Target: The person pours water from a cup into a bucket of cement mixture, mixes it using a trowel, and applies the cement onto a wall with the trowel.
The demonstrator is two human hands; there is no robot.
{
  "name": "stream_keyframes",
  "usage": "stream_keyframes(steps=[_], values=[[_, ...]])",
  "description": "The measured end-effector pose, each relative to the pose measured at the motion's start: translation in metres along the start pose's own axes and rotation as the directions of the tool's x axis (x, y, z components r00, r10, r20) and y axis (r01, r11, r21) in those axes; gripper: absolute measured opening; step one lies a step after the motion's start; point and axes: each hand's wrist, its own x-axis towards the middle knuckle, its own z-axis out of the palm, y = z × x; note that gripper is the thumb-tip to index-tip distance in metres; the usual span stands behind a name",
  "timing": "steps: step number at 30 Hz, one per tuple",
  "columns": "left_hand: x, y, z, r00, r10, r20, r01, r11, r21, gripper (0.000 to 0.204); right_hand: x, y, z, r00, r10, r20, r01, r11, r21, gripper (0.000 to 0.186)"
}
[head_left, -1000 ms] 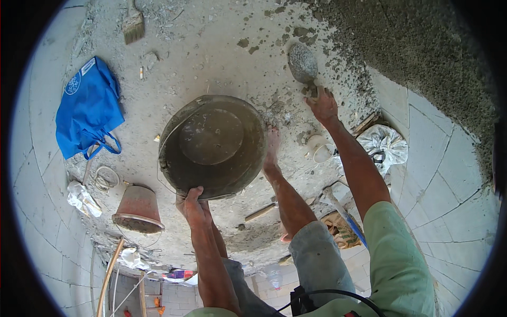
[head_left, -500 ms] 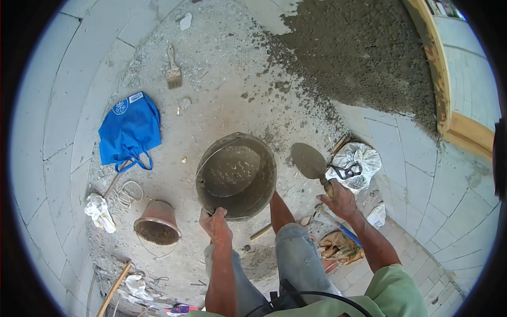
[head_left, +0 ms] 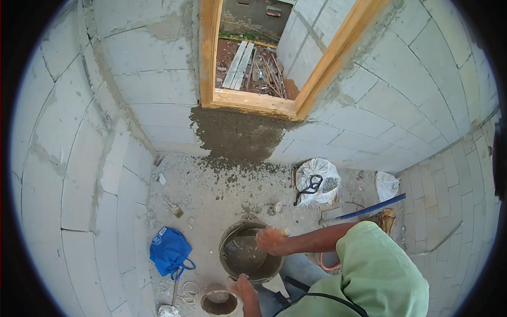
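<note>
A dark, mortar-smeared bucket [head_left: 228, 269] is in front of me, its mouth facing up. My left hand [head_left: 242, 288] is closed on its near rim. Over the bucket's right side, my right hand [head_left: 272, 241] is wrapped round the handle of a trowel [head_left: 285, 232]; the handle's end sticks out past the fist. The blade points down into the bucket and blends with the grey inside, so its outline is hard to make out. Wet mortar [head_left: 240, 134] covers a patch of block wall below the wooden window frame [head_left: 253, 102].
To the left on the rubble-strewn floor lie a blue bag [head_left: 170, 250] and a brush [head_left: 172, 206]. A smaller bucket [head_left: 219, 302] stands near my left arm. A white sack [head_left: 318, 182] leans by the wall, with a blue bar [head_left: 372, 206] farther right.
The view has swung up toward the window and wall. My right hand has brought the trowel from beside the bucket over its mouth and into it. My left hand stays on the rim.
</note>
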Motion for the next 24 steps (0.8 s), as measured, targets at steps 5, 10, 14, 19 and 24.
stream_keyframes(steps=[5, 10, 14, 19, 24], values=[[-0.018, 0.012, -0.02, 1.0, 0.006, -0.021, -0.003, 0.99, 0.143, 0.027, -0.037, -0.031, -0.036, 0.977, -0.034, 0.209, -0.026, 0.96, 0.278, 0.016], [-0.031, 0.02, -0.026, 0.998, 0.043, 0.038, -0.047, 0.992, 0.119, 0.027, -0.076, -0.024, -0.067, 0.911, -0.242, 0.333, 0.061, 0.879, 0.473, 0.027], [-0.044, 0.028, -0.034, 0.997, -0.039, 0.07, 0.025, 0.983, 0.182, 0.029, -0.112, -0.012, -0.081, 0.907, -0.144, 0.396, -0.183, 0.711, 0.679, 0.031], [-0.091, 0.084, -0.01, 0.991, -0.041, 0.125, 0.029, 0.995, 0.097, 0.032, -0.172, 0.011, -0.126, 0.968, 0.186, 0.172, -0.251, 0.792, 0.557, 0.019], [-0.132, 0.106, 0.031, 0.972, 0.104, 0.211, -0.128, 0.987, 0.1, 0.032, -0.165, 0.003, -0.094, 0.939, 0.343, -0.012, -0.322, 0.894, 0.313, 0.015]])
